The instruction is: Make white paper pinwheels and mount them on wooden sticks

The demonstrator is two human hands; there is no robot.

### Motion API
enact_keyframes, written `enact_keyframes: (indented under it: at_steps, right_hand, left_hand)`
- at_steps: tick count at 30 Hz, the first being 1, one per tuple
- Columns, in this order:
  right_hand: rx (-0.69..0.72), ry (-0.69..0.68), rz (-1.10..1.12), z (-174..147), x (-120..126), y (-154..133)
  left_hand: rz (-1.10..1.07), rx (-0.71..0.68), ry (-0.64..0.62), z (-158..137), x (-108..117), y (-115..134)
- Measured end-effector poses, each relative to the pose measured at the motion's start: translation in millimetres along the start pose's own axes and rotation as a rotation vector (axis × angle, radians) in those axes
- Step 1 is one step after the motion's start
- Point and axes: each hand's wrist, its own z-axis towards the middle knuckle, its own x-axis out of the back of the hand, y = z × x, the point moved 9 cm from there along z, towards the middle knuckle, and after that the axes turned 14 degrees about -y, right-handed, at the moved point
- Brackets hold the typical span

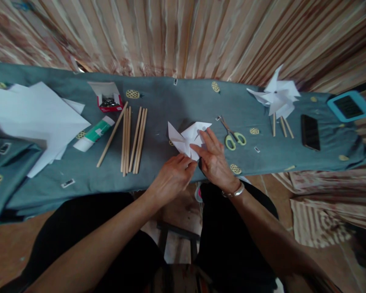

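Note:
A white paper pinwheel (178, 140), partly folded with its points raised, lies on the cloth in front of me. My left hand (174, 176) has its fingers closed on the paper's near edge. Over the right part of the same paper is my right hand (215, 160), its index finger pressing near the middle and the other fingers holding the right side down. Its thumb is partly hidden. Just right of this hand lie scissors (232, 134) with pale green handles.
Wooden sticks (128, 142), a green-and-white glue stick (94, 133), an open red box (110, 106) of small metal pieces and white paper sheets (45, 122) lie left. Finished pinwheels (276, 95) on sticks, a phone (310, 132) and a blue-framed tablet (349, 106) are right. A curtain (183, 38) hangs behind.

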Motion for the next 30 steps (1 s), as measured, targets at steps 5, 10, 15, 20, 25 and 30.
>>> enact_keyframes:
  at_steps: [5, 10, 15, 20, 25, 30]
  right_hand:
    - [-0.010, -0.021, 0.001, 0.5, -1.5, -1.3]
    - [-0.001, -0.001, -0.016, 1.0, 0.0, 0.4]
    - [-0.011, -0.016, -0.032, 2.9, -1.1, 0.9]
    - [-0.006, -0.002, -0.041, 3.3, -1.6, 0.3]
    - [0.016, 0.034, -0.045, 5.0, 0.8, -1.9]
    - [-0.001, 0.053, -0.007, 9.7, 5.8, -0.9]
  left_hand:
    - [0.016, 0.012, 0.021, -2.9, 2.0, -2.4]
    - [0.002, -0.007, 0.050, -3.9, -0.8, -2.2]
    - [-0.058, -0.015, 0.102, -7.3, 9.1, -7.2]
    - [-0.324, 0.083, 0.171, -20.0, 22.1, -36.2]
    - [-0.926, 0.388, 0.233, -41.8, 1.0, -79.8]
    - [-1.496, 0.552, 0.368, -57.2, -19.2, -95.1]
